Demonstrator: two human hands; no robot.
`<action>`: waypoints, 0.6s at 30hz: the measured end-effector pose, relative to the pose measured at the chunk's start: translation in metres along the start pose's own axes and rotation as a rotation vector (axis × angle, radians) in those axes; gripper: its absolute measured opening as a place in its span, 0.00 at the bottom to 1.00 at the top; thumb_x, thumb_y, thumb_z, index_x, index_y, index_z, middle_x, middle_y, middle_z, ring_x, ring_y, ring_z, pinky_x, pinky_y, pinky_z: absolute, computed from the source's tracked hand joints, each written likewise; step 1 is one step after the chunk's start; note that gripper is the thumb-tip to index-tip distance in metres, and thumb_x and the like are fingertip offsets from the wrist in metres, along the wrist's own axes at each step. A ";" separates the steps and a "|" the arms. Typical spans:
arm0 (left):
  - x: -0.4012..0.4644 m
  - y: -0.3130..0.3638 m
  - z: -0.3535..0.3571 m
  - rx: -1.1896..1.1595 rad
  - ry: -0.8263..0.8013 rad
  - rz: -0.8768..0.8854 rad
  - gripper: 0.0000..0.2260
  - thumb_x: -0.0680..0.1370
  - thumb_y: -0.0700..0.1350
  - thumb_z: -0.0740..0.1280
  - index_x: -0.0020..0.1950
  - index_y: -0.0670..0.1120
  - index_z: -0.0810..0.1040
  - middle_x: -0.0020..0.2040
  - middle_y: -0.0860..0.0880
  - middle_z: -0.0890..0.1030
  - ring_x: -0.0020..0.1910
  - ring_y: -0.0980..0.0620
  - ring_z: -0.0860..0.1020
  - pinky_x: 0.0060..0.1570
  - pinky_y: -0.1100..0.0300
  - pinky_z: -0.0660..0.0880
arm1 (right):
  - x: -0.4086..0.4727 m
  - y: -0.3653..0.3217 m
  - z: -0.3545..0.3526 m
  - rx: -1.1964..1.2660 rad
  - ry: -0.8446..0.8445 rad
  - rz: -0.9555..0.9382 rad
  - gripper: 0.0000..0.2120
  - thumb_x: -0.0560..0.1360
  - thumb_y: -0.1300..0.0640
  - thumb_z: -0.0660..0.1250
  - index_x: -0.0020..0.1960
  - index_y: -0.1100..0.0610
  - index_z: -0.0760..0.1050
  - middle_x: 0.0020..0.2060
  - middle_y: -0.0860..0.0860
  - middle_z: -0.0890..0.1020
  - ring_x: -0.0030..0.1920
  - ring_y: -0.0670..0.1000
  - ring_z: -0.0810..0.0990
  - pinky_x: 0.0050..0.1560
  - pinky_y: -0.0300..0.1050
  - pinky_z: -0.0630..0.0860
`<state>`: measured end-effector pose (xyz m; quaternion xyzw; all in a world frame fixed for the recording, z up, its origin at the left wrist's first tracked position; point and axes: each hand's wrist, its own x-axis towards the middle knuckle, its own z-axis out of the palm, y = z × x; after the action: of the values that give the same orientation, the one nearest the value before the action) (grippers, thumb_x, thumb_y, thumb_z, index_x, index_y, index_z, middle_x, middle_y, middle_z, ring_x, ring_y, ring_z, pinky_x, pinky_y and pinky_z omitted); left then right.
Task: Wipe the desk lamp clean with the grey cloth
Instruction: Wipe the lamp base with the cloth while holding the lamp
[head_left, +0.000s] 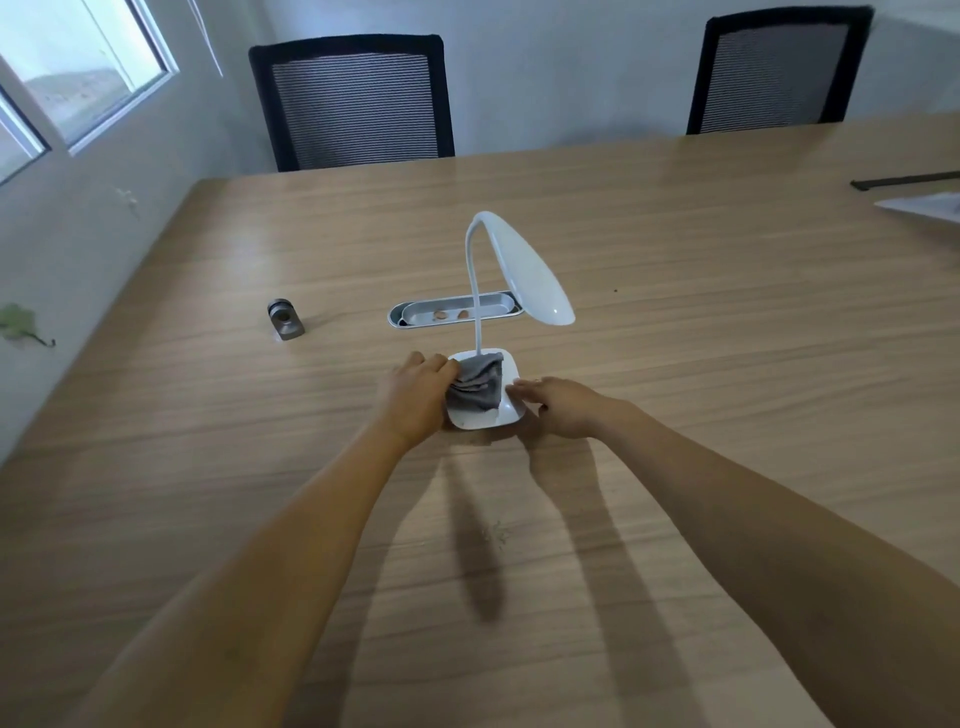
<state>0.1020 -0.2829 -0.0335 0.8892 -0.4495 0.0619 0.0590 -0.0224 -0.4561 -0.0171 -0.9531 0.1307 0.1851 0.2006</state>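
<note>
A white desk lamp (530, 270) with a bent neck and oval head stands mid-table on a square white base (511, 410). A crumpled grey cloth (478, 387) lies on top of that base. My left hand (415, 397) grips the cloth's left side and presses it onto the base. My right hand (558, 402) rests against the base's right edge with its fingers spread flat, holding nothing.
A long wooden table (675, 364) carries a silver cable tray (447, 312) behind the lamp and a small grey metal object (284, 319) to the left. Two black mesh chairs (353, 101) stand at the far edge. Papers (924, 205) lie far right.
</note>
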 end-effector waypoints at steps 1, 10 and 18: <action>-0.001 0.000 0.002 0.017 -0.037 -0.005 0.17 0.72 0.38 0.63 0.61 0.44 0.76 0.57 0.46 0.80 0.55 0.41 0.75 0.47 0.49 0.77 | 0.000 -0.001 -0.001 0.001 -0.007 0.005 0.27 0.76 0.62 0.57 0.75 0.52 0.60 0.76 0.52 0.63 0.74 0.57 0.62 0.73 0.49 0.61; -0.027 -0.037 -0.016 -0.026 0.102 0.250 0.18 0.63 0.28 0.66 0.50 0.41 0.81 0.45 0.43 0.85 0.40 0.39 0.80 0.39 0.50 0.80 | 0.002 0.003 0.001 0.020 -0.019 0.016 0.29 0.76 0.64 0.55 0.75 0.49 0.59 0.77 0.48 0.59 0.76 0.53 0.59 0.75 0.47 0.58; 0.002 -0.004 -0.005 -0.089 -0.054 -0.017 0.16 0.73 0.38 0.64 0.60 0.45 0.76 0.56 0.44 0.80 0.55 0.41 0.77 0.50 0.49 0.76 | -0.003 -0.002 -0.003 0.021 -0.012 -0.025 0.28 0.77 0.58 0.59 0.75 0.50 0.59 0.77 0.49 0.60 0.73 0.56 0.64 0.72 0.48 0.63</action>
<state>0.1061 -0.2816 -0.0283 0.8908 -0.4457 0.0172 0.0870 -0.0236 -0.4547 -0.0127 -0.9514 0.1197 0.1868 0.2137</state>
